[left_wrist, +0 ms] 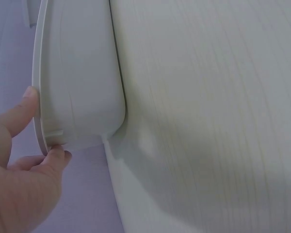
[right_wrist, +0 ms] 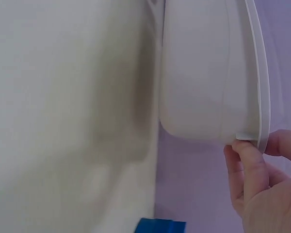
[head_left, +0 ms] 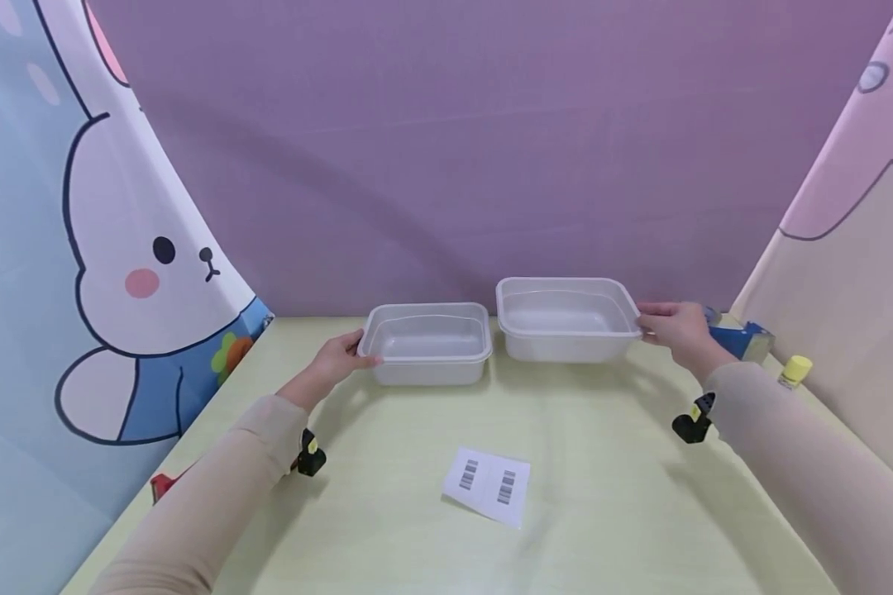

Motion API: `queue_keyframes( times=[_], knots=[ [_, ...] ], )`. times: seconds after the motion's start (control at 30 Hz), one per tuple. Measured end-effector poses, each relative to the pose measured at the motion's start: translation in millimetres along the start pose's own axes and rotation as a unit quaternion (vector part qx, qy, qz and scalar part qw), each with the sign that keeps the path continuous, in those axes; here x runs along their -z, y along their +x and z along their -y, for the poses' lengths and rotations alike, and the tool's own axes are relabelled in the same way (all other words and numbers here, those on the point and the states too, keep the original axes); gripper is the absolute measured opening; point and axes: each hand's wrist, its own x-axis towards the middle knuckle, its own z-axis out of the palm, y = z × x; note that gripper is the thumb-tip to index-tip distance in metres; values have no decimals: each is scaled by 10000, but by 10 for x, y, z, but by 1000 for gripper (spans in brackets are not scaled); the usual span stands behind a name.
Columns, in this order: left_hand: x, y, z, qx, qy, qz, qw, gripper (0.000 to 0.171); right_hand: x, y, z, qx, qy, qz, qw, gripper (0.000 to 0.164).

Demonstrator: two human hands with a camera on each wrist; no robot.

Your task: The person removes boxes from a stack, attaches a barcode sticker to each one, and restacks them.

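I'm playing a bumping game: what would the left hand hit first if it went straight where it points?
The left tub: the left hand grips its near end. Beyond it, perhaps the right tub, but depth is unclear.

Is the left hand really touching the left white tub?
Touching. The left wrist view shows the left hand gripping the left white tub by its rim.

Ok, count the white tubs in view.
2: the left tub, in the left hand, and the right tub beside it, in the right hand, both toward the back of the table. No others show.
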Motion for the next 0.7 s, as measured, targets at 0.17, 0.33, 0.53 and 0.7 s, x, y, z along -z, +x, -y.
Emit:
queue_keyframes(
  times=[0.17, 0.33, 0.53, 0.7],
  knots=[
    [-2, -1, 8, 0, -108, 39, 9999, 78, -30, 19, -141, -79, -8, 70, 9999, 49],
    [-18, -10, 2, 8, -109, 117, 9999, 79, -51, 10, -243, -27, 7, 109, 9999, 49],
    [-12, -19, 10, -43, -42, 129, 9999, 80, -41, 50, -339, -40, 176, 36, 9998, 48],
    [-6, -28, 15, -120, -95, 181, 9997, 81, -33, 60, -383, -36, -28, -24, 10000, 47]
  ],
)
